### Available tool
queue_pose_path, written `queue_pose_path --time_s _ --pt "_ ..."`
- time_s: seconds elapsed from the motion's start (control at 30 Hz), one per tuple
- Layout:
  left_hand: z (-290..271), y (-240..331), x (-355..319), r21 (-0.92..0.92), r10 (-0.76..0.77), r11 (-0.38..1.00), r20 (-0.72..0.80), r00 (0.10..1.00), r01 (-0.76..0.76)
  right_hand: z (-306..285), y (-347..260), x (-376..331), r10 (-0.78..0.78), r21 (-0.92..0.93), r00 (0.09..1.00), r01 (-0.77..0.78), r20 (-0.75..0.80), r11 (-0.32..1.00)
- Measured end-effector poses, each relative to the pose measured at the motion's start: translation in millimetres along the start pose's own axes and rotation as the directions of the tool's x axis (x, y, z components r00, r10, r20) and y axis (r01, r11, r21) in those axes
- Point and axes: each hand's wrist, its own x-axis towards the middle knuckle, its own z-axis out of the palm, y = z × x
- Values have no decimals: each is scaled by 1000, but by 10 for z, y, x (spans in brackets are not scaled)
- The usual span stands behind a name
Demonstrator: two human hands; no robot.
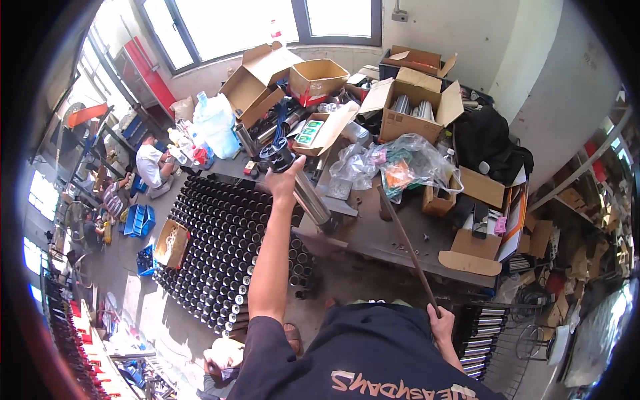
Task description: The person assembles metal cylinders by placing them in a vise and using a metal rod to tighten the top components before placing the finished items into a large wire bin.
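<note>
Left hand (285, 183) wraps the black-topped metal cylinder (312, 203); right hand (441, 325) grips a long rod (408, 245).
The cylinder slants from left hand down rightward to the desk (365, 232); the rod extends forward-left from right hand.

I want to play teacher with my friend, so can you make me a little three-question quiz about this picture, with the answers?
1. Pick one. What does the left hand hold?
A) a bag
B) a tube
C) a box

2. Fill the gap. The rod is in the ____ hand.

3. True or false? The rod is thinner than the tube.

Key:
1. B, the tube.
2. Right; the right hand grips the rod's near end.
3. True.
</note>
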Motion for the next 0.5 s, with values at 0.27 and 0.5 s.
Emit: queue_pose_path --time_s 0.27,0.5 --pt "478 -221 -743 403 404 898 -587 702 -179 -40 -455 308 -80 83 993 73 87 994" --pt "77 -221 -658 5 196 979 278 940 -206 -204 -725 447 -166 73 974 157 151 985"
